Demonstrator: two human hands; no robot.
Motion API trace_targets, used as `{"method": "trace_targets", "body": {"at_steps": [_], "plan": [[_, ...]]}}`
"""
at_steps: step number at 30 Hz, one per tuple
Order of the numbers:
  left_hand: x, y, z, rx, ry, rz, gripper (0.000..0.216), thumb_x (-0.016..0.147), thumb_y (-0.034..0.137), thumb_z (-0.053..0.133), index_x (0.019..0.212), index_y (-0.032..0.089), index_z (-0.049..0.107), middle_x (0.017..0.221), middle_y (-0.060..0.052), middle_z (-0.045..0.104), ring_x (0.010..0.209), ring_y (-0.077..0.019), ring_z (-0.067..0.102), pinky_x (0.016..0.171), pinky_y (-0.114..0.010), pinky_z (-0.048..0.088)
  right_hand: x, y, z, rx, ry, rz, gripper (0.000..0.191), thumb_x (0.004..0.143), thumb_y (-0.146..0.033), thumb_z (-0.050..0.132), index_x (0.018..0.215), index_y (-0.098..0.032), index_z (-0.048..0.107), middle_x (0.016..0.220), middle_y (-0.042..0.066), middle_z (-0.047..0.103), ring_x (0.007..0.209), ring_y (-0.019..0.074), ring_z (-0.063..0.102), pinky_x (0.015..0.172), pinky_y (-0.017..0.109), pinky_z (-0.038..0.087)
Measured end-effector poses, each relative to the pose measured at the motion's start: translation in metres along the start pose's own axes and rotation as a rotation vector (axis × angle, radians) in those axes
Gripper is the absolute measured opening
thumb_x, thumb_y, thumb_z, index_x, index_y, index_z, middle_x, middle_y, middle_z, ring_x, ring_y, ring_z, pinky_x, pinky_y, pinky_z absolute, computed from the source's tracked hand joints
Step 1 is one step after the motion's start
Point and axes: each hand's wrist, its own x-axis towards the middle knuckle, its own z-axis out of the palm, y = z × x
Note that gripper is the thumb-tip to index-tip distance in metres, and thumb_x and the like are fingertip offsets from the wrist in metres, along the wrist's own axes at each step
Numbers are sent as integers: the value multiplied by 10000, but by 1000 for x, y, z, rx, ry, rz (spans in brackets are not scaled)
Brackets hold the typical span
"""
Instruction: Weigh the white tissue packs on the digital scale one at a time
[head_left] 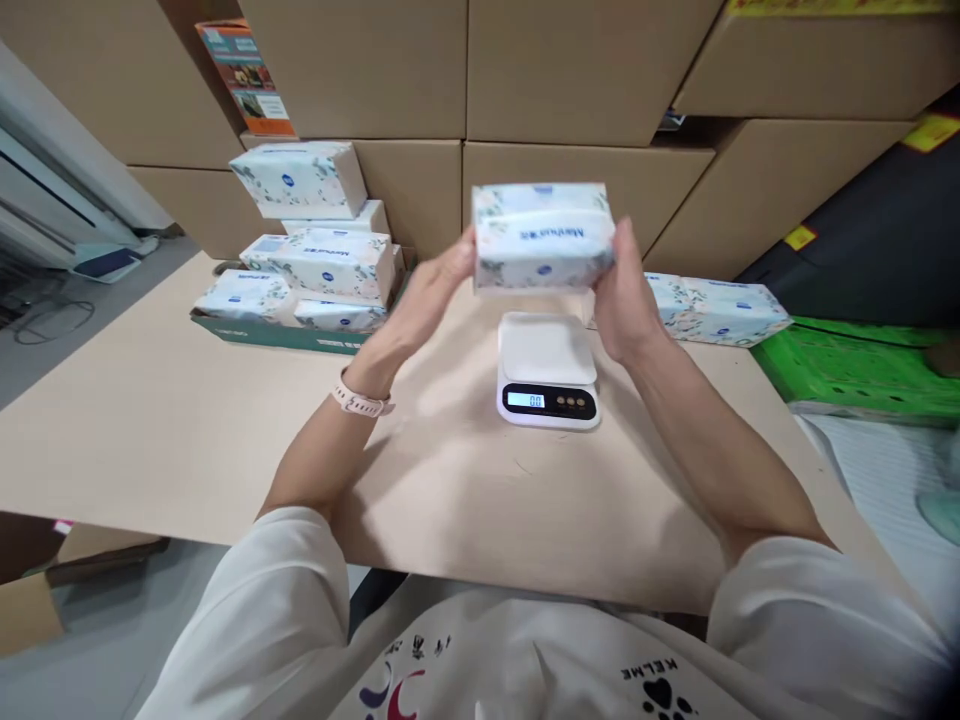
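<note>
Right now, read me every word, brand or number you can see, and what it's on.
"Manhua": the held pack, between left hand and right hand.
"Manhua": a stacked pack in the green tray.
"0.0": the scale display.
"KELME": the white shirt.
Too small or blurred: print on the orange box, yellow labels, green tray; other characters on packs and shirt.

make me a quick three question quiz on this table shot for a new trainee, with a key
1. What does the scale read?
2. True or false: the tissue pack between the left hand and right hand is resting on the scale.
3. Fill in: the pile of packs at left stands in a ____ tray.

Key: 1. 0.0. 2. False; both hands hold it up off the scale. 3. Green.
</note>
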Motion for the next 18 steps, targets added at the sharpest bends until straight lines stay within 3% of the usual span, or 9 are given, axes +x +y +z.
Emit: {"method": "trace_targets", "body": {"at_steps": [3,6,10,13,18], "plan": [[-9,-23,30,-26,-244,-132,872,1046,950,683,1526,243,854,1814,-77,660,1880,-421,352,1570,-647,272,-45,18,-34,4,82,131,843,997,-1032,570,1487,-392,816,1689,-13,776,1850,332,460,1558,632,380],[-15,-49,43,-20,-293,-241,956,1004,981,696,1586,233,826,1851,-120,611,1876,-464,345,1552,-681,293,-72,37,-50,-8,118,278,869,965,-1040,603,1546,-418,780,1784,-45,702,1880,313,404,1603,605,262],[-20,-62,48,39,-246,-270,954,1007,949,704,1626,229,801,1869,-135,585,1872,-440,366,1555,-639,281,-82,51,-55,-8,125,344,958,956,-1062,568,1697,-461,655,1919,-101,539,1908,289,339,1615,588,213],[-21,-59,47,113,-193,-277,893,1059,911,625,1547,195,841,1791,-148,675,1788,-447,506,1494,-602,391,-85,56,-54,-17,115,343,1011,984,-1037,540,1815,-461,519,1991,-107,413,1928,266,280,1619,562,198],[-21,-64,49,237,-4,-330,767,1108,853,573,1095,165,911,1280,-130,919,1434,-439,763,1290,-521,571,-100,68,-54,-60,72,295,962,1069,-961,497,1877,-444,425,2020,-74,363,1927,260,280,1616,551,205]]}}
